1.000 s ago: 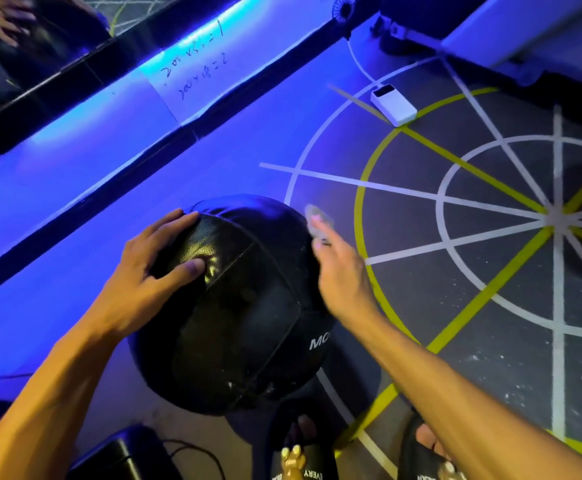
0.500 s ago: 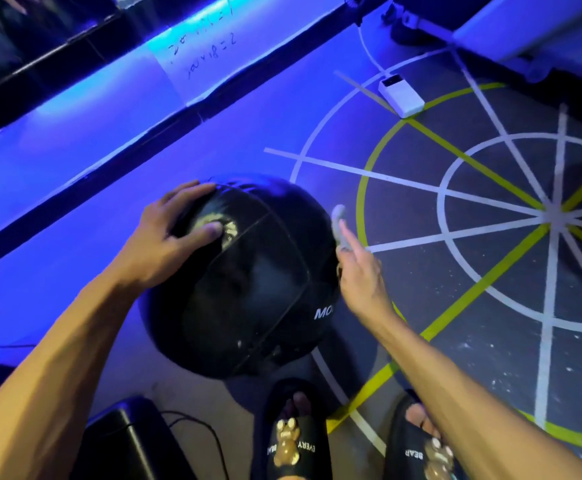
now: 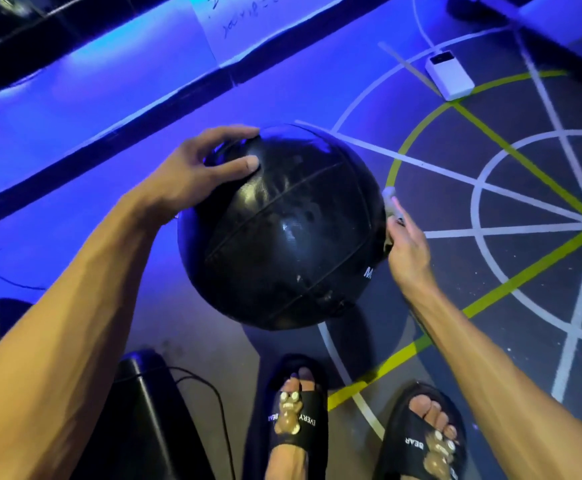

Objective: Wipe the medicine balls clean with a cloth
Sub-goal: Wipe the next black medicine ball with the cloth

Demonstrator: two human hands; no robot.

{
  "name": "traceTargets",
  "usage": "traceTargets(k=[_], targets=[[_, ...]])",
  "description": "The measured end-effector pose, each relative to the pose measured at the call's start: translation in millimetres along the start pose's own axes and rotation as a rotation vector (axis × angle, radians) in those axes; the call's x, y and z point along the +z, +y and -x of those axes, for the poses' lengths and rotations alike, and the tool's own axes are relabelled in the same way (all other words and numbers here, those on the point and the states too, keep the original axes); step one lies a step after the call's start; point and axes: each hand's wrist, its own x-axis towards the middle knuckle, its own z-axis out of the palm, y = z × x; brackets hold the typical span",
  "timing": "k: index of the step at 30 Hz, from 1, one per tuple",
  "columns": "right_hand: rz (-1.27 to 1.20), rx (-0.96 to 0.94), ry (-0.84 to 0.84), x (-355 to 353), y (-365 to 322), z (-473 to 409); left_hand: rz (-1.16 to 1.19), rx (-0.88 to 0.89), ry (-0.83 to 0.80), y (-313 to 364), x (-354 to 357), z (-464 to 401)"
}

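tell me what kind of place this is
Most likely a gym or training studio. A black medicine ball is held between the left hand and the right hand, over dark flooring with painted agility lines forming circles and spokes, with a blue-lit strip along the wall.

A gym is showing here: a black medicine ball (image 3: 282,230) is sitting at frame centre, white and yellow agility lines (image 3: 483,188) are crossing the dark rubber floor (image 3: 542,306) at right.
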Motion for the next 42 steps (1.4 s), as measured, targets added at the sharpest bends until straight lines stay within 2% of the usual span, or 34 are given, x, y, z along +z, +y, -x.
traceTargets(k=[2, 4, 8, 11, 13, 15, 20, 22, 25, 27, 28, 30, 33, 34, 35, 36, 37, 39, 40, 41, 42], targets=[[0.046, -0.008, 0.044, 6.2, -10.6, 4.5, 0.038, 0.009, 0.023, -4.2, 9.3, -1.0], [0.136, -0.124, 0.047, 19.1, -27.7, 18.2, 0.004, 0.029, 0.023, -1.2, 10.8, -9.7], [0.435, -0.677, -0.130, 44.9, -42.6, 76.8, -0.017, 0.025, 0.010, 3.0, 9.1, -24.9], [0.779, -1.008, -0.393, 45.2, -14.6, 112.0, -0.030, 0.018, 0.024, 3.6, 11.3, -29.7], [0.907, -1.179, -0.515, 32.6, 0.9, 107.6, -0.014, 0.021, 0.018, 2.7, 14.3, -33.7], [0.973, -1.253, -0.476, 20.1, 1.6, 89.7, 0.009, 0.032, 0.017, -0.4, 18.6, -39.6], [0.923, -1.179, -0.319, 18.2, -21.1, 74.6, 0.020, -0.031, 0.083, -3.1, 17.4, -55.1], [0.814, -1.064, -0.235, 22.8, -37.0, 59.2, 0.018, -0.033, 0.093, -2.4, 19.5, -58.5], [0.556, -0.712, -0.095, 31.7, -69.6, 20.3, 0.016, -0.043, 0.099, 2.3, 26.1, -63.0], [0.540, -0.642, -0.067, 37.9, -85.5, 10.1, 0.000, -0.057, 0.106, 6.2, 29.8, -65.6], [0.583, -0.693, -0.081, 42.4, -87.4, 15.9, -0.012, -0.063, 0.102, 8.8, 30.4, -66.9], [0.765, -0.947, -0.192, 52.6, -78.7, 43.2, -0.030, -0.070, 0.093, 11.6, 29.4, -68.3], [0.931, -1.268, -0.524, 54.4, -58.2, 75.4, -0.032, -0.083, 0.088, 11.4, 27.1, -70.0], [0.981, -1.334, -0.577, 47.8, -59.0, 70.3, -0.035, -0.081, 0.075, 12.1, 27.3, -70.7], [1.024, -1.372, -0.558, 40.1, -61.4, 57.0, -0.031, -0.079, 0.068, 12.5, 27.5, -71.2], [1.038, -1.346, -0.488, 32.3, -64.9, 40.9, -0.027, -0.079, 0.071, 11.9, 27.7, -71.8], [1.002, -1.233, -0.378, 24.7, -69.4, 22.1, -0.021, -0.084, 0.076, 11.7, 27.8, -71.3], [0.853, -0.839, -0.173, 7.9, -83.7, -8.6, -0.013, -0.092, 0.068, 13.2, 27.7, -71.3], [0.760, -0.673, -0.130, 5.0, -87.6, -13.6, -0.008, -0.099, 0.070, 13.7, 28.5, -71.5], [0.666, -0.587, -0.129, 7.8, -89.1, -10.8, -0.005, -0.102, 0.077, 15.5, 29.5, -71.9], [0.604, -0.582, -0.131, 15.7, -88.3, -2.6, -0.008, -0.105, 0.078, 18.0, 29.6, -73.3]])
